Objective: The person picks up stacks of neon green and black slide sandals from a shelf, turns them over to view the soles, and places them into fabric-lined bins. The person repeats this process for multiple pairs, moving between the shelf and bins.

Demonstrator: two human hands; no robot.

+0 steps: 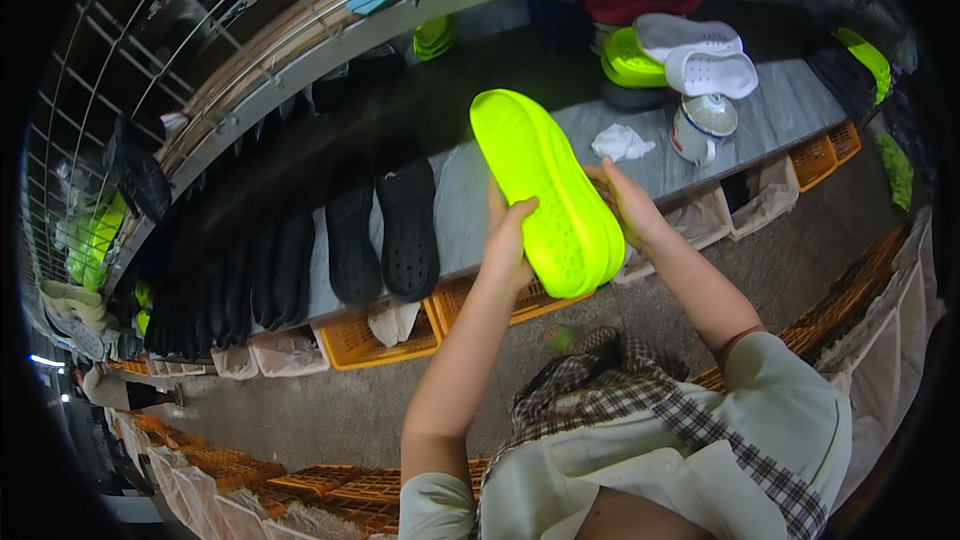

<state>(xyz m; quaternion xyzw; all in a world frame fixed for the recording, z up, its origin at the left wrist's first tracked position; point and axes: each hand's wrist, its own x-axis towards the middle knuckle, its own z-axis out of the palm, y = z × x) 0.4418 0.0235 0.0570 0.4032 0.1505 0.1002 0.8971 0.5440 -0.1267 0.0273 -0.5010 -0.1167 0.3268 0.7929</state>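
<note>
In front of me I hold a neon yellow-green pair of shoe soles (535,185), pressed together one against the other and tilted upright above the bench edge. My left hand (506,238) grips their left edge, its thumb on the dotted inner face and its fingers hidden behind. Along the right edge my right hand (630,208) is closed on the same soles, part of its fingers out of sight. Left of my left hand, a pair of black clogs (408,230) with holes lies on the bench. A crumpled white cloth (622,142) lies beyond my right hand.
The grey marbled bench (465,195) carries a white mug (692,130) with a covered top, a stack of white clogs (690,40), a red sole (643,1) and rows of black clogs. Orange crates (382,342) stand underneath. A wire rack (290,15) runs behind; another person (115,387) stands far left.
</note>
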